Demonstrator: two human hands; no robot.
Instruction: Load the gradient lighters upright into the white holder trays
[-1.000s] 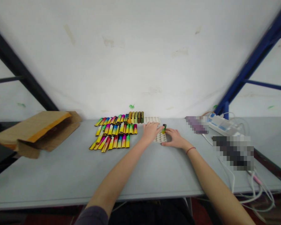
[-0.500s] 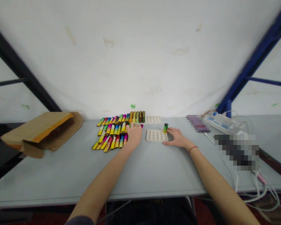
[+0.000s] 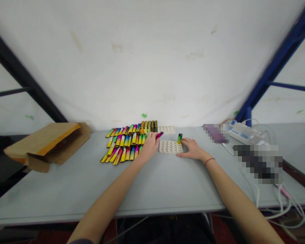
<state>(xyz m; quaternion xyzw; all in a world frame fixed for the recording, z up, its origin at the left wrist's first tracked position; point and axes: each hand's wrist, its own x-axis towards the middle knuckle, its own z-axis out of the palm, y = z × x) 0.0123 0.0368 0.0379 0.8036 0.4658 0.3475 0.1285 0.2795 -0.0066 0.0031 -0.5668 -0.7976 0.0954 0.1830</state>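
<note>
Our left hand (image 3: pixel 150 146) pinches 1 pink lighter (image 3: pixel 159 135), lifted just beside the white tray (image 3: pixel 169 147). Our right hand (image 3: pixel 193 149) rests flat, steadying that tray, where 1 green lighter (image 3: pixel 179 138) stands upright.

table (image 3: pixel 66 189) grey | on it: lighters (image 3: pixel 124 142), dimpled tray (image 3: pixel 169 147), cardboard box (image 3: pixel 47 142), power strip (image 3: pixel 244 134), cables (image 3: pixel 282 203)

A packing workbench: rows of lighters (image 3: pixel 123 144), a socketed tray (image 3: pixel 170 147), metal racking (image 3: pixel 271 69).
</note>
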